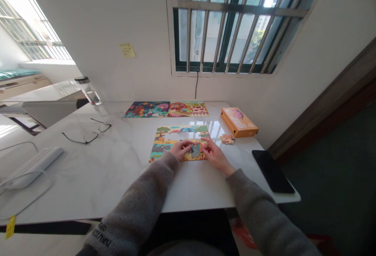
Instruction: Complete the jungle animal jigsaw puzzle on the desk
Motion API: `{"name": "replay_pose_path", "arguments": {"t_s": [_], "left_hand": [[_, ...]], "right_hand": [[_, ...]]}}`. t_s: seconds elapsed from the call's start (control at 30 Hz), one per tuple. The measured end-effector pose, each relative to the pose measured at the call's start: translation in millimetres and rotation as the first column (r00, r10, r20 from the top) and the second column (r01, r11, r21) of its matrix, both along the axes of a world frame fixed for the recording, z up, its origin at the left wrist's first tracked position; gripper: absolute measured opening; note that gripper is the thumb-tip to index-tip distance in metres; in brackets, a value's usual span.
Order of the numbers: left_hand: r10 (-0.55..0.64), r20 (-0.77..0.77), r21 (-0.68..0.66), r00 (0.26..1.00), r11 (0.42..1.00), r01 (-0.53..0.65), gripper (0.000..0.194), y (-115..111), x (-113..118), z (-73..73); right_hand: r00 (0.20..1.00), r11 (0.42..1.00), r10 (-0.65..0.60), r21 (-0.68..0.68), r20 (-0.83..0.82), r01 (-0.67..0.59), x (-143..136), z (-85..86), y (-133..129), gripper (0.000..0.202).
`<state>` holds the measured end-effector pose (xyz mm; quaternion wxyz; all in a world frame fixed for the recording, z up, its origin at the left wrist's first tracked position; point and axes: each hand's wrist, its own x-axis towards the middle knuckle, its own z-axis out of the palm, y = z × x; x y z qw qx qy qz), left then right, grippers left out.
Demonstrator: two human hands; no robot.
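A colourful jigsaw puzzle point(164, 140) lies on the white marble table point(117, 169) in front of me, partly filled, with a bare gap in its upper middle. My left hand point(180, 149) rests on the puzzle's lower middle, fingers bent onto a grey-blue piece point(195, 151). My right hand point(214, 154) lies flat beside it, fingertips pressing at the same piece from the right. A small pile of loose puzzle pieces point(227, 139) sits just right of the puzzle. Both sleeves are grey.
Two finished puzzles point(166, 109) lie at the table's back edge. An orange puzzle box point(238, 122) stands at the right, a black tablet point(272, 171) near the right corner. Glasses point(88, 132), a water bottle point(89, 90) and a white device point(32, 166) are on the left.
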<state>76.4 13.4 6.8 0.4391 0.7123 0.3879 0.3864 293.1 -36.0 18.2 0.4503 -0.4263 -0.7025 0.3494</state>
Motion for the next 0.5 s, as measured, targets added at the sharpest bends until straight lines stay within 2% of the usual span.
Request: {"name": "replay_pose_path", "arguments": {"t_s": [0.13,0.3,0.5], "left_hand": [[-0.002,-0.013,0.026,1.0,1.0,0.003,0.041,-2.1,-0.5,3.3],[-0.009,-0.001,0.004,1.0,1.0,0.009,0.042,-2.2,1.9,-1.2],[-0.007,0.058,-0.026,0.998,1.0,0.009,0.046,-2.6,4.8,-2.5]], "right_hand": [[0.999,0.999,0.039,-0.028,-0.01,-0.039,-3.1,-0.6,-1.7,0.042],[0.997,0.996,0.061,-0.063,-0.05,-0.064,-4.6,1.1,-3.3,0.036],[0.996,0.997,0.023,-0.071,-0.081,-0.028,-4.2,-2.7,0.2,0.031]]}}
